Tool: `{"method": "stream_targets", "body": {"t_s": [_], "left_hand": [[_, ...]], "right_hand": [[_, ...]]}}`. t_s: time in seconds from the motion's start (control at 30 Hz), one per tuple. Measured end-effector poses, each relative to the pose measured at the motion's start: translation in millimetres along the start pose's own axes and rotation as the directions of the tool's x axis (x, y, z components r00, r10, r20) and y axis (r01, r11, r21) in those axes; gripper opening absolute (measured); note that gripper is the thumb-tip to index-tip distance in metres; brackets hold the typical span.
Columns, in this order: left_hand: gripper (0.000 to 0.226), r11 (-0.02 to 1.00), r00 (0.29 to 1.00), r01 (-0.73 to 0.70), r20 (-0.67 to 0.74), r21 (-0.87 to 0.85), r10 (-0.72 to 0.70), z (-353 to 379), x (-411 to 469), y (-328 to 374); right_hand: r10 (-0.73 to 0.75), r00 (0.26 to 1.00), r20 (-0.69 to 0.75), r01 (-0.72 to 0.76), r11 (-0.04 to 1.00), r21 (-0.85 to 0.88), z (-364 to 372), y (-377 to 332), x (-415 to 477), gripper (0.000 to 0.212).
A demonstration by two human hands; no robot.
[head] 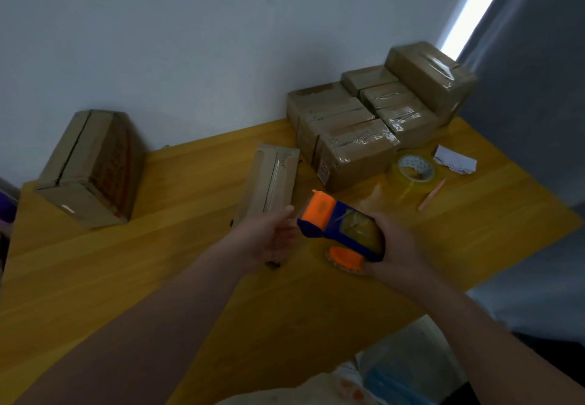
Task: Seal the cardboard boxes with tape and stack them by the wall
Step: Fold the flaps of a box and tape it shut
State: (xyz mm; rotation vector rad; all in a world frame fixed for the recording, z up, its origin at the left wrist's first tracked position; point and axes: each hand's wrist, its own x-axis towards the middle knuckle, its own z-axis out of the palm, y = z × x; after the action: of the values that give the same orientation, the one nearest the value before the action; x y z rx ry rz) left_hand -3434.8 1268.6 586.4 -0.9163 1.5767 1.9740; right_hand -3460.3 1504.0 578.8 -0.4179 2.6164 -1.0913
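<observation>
While the dispenser (pixel 335 224) is gripped in the right hand (pixel 395 246) just right of the box (pixel 269 180), the box's near end is covered by the open left hand (pixel 272 237), likely to steady it for taping.

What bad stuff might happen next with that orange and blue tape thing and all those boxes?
1. The tape dispenser in the right hand points its orange end at the open left hand, close by. Any cutter there might nick a finger.
2. The large box sits right at the left edge of the table, so a bump might knock it off.
</observation>
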Motion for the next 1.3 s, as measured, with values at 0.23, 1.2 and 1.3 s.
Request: {"method": "stream_targets", "body": {"t_s": [0.23,1.2,1.3], "left_hand": [[0.011,0.99,0.995,-0.098,0.017,-0.097,0.1,-11,-13,-3],[0.035,0.917,0.701,-0.266,-0.593,0.296,0.395,-83,-4,-55],[0.036,0.92,0.697,-0.238,-0.605,0.311,0.385,-82,1,-55]], "right_hand": [[-0.123,0.992,0.015,0.123,0.991,-0.052,5,-10,-3,0.069],[-0.171,0.924,0.342,0.323,0.827,-0.46,-9,-17,7,0.072],[-0.15,0.927,0.344,0.309,0.826,-0.471,-6,-14,11,0.073]]}}
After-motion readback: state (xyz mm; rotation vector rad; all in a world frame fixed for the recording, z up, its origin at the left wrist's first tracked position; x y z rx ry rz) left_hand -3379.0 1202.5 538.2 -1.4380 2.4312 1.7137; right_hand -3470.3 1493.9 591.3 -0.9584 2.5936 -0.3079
